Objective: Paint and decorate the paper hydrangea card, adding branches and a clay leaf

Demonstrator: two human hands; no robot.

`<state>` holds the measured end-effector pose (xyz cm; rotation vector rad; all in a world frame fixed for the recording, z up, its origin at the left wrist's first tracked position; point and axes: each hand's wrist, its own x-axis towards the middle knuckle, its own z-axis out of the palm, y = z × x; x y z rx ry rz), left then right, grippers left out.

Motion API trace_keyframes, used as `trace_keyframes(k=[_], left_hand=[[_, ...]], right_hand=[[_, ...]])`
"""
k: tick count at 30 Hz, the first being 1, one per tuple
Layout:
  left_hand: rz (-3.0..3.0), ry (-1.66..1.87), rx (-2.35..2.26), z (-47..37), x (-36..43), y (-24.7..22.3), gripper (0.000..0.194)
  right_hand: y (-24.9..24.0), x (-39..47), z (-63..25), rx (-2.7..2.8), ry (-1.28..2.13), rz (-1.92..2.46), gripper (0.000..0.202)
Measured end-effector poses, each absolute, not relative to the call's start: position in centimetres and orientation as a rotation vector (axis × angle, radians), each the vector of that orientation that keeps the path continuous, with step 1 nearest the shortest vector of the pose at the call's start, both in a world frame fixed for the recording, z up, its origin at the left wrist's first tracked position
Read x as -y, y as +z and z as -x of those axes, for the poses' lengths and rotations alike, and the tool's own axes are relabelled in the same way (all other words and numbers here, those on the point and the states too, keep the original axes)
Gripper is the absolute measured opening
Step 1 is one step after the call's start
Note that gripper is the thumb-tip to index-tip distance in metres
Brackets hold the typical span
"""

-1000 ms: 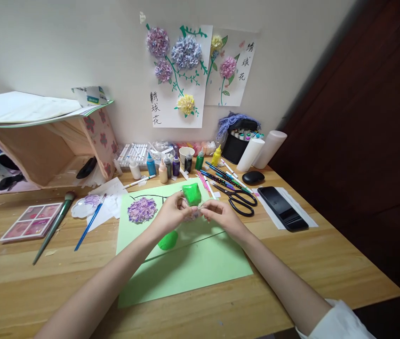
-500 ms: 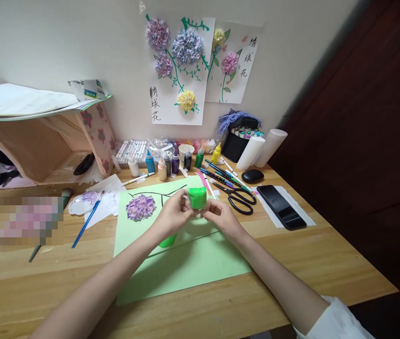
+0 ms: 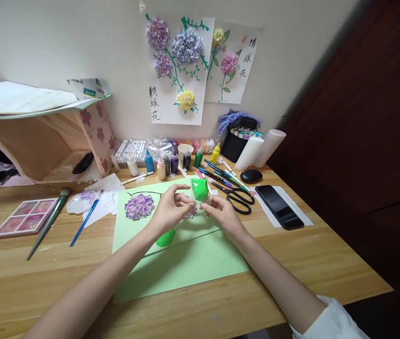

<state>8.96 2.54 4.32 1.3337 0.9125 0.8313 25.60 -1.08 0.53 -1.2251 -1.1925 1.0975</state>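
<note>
My left hand (image 3: pixel 173 207) and my right hand (image 3: pixel 219 212) each pinch the clear lower edge of a small bag of bright green clay (image 3: pixel 200 189), held up over the light green paper (image 3: pixel 186 263). On that paper are a purple paper-flower cluster (image 3: pixel 140 206), a dark drawn branch and a bright green piece (image 3: pixel 165 238) below my left wrist. Another purple cluster (image 3: pixel 189 210) shows partly behind my fingers.
Black scissors (image 3: pixel 238 197), pens (image 3: pixel 221 175) and a phone (image 3: pixel 279 207) lie to the right. Paint bottles (image 3: pixel 149 161) line the back. Brushes (image 3: pixel 50 221), a pink palette (image 3: pixel 25 216) and a box (image 3: pixel 44 146) are at left. Flower pictures (image 3: pixel 177 110) hang on the wall.
The green bag has risen and tipped away above my fingers, showing more of its clear edge. My left fingers have shifted, and more of the purple cluster behind them shows.
</note>
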Motion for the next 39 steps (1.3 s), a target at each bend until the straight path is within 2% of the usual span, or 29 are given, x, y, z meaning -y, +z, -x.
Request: trace_keyframes(k=[7,13,21,27,34,39], left_hand=[[-1.416,0.996,-0.942,-9.7,-1.4,3.1,0.036],[-1.426,0.895,-0.9,-9.3,-1.8,3.6,0.047],[-1.453,0.929,-0.956,-9.2,-1.9,3.3,0.034],[-1.37,0.895,-0.935,-9.1,-2.3,3.7,0.048],[-1.381,0.813,-0.803,-8.9,-2.1,3.9,0.055],[-1.304,0.737,-0.75,-9.0,-2.2,3.7,0.06]], right_hand=[[0.4,1.7,-25.4,1.202,1.0,1.237,0.031],[0.4,1.7,-25.3,1.255,1.037,1.242,0.028],[0.8,1.4,-25.4,1.344,1.125,1.287,0.021],[0.2,1.4,-25.5,1.316,1.054,1.258,0.02],[0.5,1.6,-24.9,1.239,1.282,1.12,0.032],[-0.4,1.8,-24.3,1.05,1.354,1.023,0.031]])
